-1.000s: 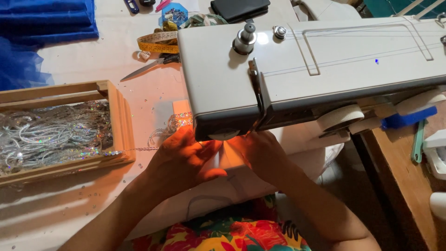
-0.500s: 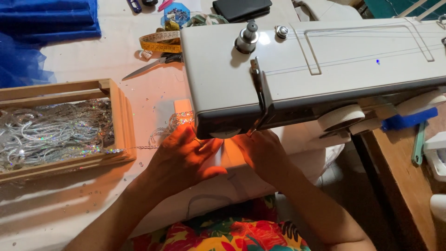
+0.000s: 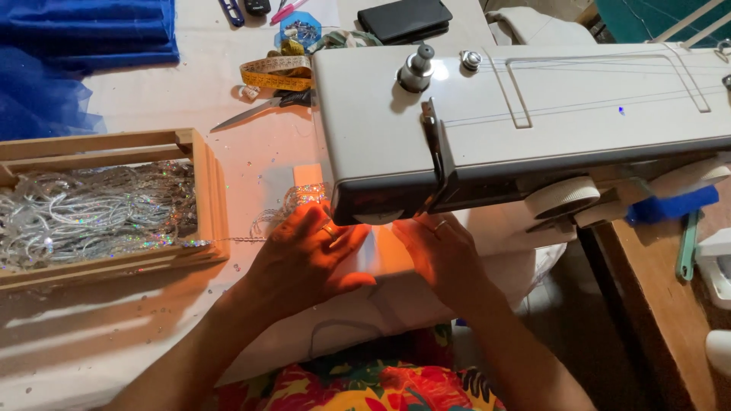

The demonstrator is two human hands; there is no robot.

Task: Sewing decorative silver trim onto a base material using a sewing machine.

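A white sewing machine stands across the table, its head over my hands. My left hand lies flat on white fabric under the machine head, fingers spread, a ring on one finger. My right hand presses the same fabric from the right, fingertips under the head. A strip of silver sequin trim runs from the left toward the needle area, which the machine head hides. The machine's lamp lights the fabric orange between my hands.
A wooden box full of silver sequin trim sits at the left. Scissors, a yellow measuring tape, a dark case and blue cloth lie at the back. A wooden side table stands to the right.
Both hands have shifted slightly on the fabric under the machine head; the left hand's fingers have edged toward the needle area. Nothing else has moved.
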